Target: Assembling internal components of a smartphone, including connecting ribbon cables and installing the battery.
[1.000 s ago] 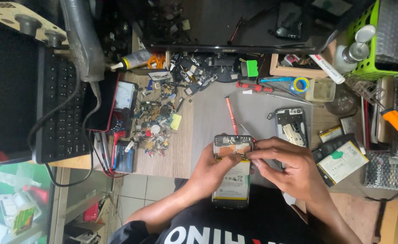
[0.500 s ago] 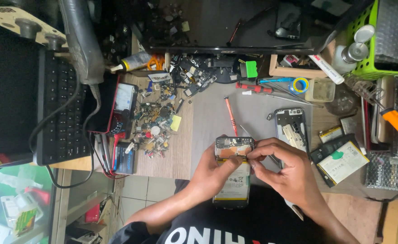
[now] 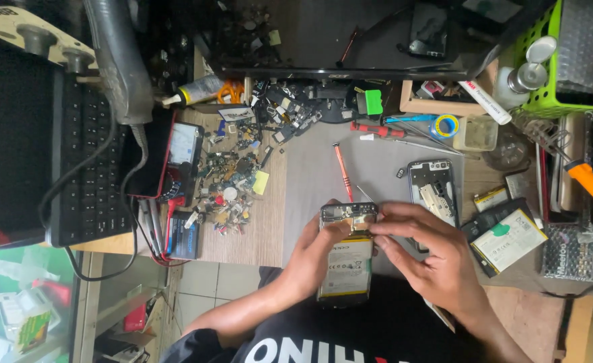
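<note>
Head view looks down on a cluttered desk (image 3: 310,222), where the left hand (image 3: 313,252) cradles an opened phone (image 3: 345,259) by its side, back cover off and battery exposed. Fingers of the right hand (image 3: 431,259) pinch together at the phone's top edge, on a small part I cannot make out. A red screwdriver (image 3: 341,171) lies just beyond, untouched. Another stripped phone frame (image 3: 433,191) rests near the right hand; I judge the disassembly well under way

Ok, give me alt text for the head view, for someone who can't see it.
Two hands work on an opened phone with its battery exposed, on a grey mat: the left hand grips its side, the right hand pinches at its top edge. A red screwdriver, a phone frame and loose small parts lie around.
</note>
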